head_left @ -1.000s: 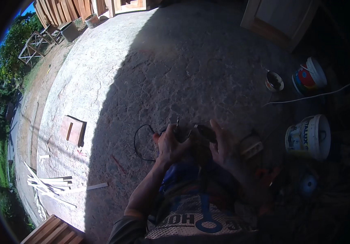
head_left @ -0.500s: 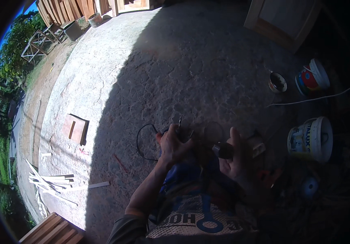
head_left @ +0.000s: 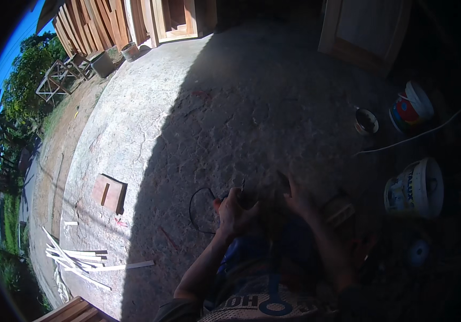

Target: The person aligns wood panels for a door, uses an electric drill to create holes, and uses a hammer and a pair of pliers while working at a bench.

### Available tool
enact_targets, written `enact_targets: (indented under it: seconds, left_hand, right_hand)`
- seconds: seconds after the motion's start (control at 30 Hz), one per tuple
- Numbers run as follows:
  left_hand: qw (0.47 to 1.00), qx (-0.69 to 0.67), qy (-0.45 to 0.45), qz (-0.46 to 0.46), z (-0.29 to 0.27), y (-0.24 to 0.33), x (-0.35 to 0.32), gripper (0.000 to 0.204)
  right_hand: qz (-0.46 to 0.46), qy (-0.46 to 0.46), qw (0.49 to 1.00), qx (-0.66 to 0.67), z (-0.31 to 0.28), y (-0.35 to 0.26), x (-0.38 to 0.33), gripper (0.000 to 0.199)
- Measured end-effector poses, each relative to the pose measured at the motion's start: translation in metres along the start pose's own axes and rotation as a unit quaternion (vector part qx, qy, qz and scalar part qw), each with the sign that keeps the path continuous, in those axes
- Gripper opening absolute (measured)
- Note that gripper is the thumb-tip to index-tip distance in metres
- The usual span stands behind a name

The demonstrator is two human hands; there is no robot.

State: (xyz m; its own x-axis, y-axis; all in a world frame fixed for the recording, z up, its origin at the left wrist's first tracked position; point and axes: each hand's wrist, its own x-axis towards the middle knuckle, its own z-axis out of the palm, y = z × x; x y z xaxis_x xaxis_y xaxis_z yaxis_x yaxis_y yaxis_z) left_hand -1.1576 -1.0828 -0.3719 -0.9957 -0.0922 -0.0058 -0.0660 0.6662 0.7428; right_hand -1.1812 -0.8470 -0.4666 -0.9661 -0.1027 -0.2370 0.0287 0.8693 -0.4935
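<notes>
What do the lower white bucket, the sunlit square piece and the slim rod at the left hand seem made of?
Lower white bucket: probably plastic; smooth, with a rounded rim. Sunlit square piece: perhaps wood; matt, pinkish tan, grain unclear. Slim rod at the left hand: likely metal; greyish sheen, too small for certainty.

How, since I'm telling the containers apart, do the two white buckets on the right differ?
The far bucket has a red and blue label; the near bucket has a paler one with dark lettering. The near bucket looks larger in view than the far bucket. The far bucket is beyond the pale cable, the near bucket on this side. Both have white rims.
</notes>
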Motion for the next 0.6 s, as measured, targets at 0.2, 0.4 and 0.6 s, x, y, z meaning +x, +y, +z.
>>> enact_targets:
  seconds: [0.2,0.4,0.6]
  left_hand:
    - [1.0,-0.003,-0.014,0.003,0.005,0.003,0.007,0.047]
    - [1.0,0.008,-0.02,-0.002,0.008,-0.011,0.006,0.048]
    - [0.965,-0.155,-0.166,0.133,-0.014,-0.01,0.007,0.039]
  right_hand:
    - [-0.024,0.045,0.992,-0.118,0.017,0.044,0.068,0.063]
    - [-0.113,0.01,0.889,0.444,-0.023,-0.085,-0.026,0.035]
    - [-0.052,0.063,0.856,0.51,-0.004,-0.1,-0.033,0.032]
